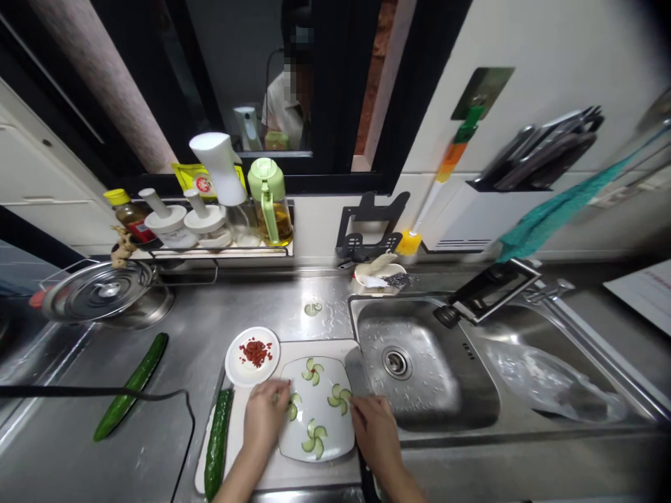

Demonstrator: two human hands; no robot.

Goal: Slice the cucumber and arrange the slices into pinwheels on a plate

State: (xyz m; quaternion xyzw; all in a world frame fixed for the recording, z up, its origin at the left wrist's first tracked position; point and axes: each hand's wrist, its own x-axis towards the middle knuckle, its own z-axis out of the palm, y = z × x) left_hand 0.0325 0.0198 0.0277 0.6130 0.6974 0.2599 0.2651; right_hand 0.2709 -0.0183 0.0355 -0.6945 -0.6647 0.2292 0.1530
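Left hand [267, 413]: fingers curled narrow at left edge of white plate [317, 399], hold unclear | right hand [378, 432]: fingers bent close at right edge, hold unclear | plate, bearing cucumber slices [319, 447], lay on cutting board [277, 476] | yellow packet [187, 177] showed red emblem [204, 184], lettering unreadable

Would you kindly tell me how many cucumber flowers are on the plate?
4: a far flower, a near flower, a right flower, and a left flower, partly hidden by the left hand.
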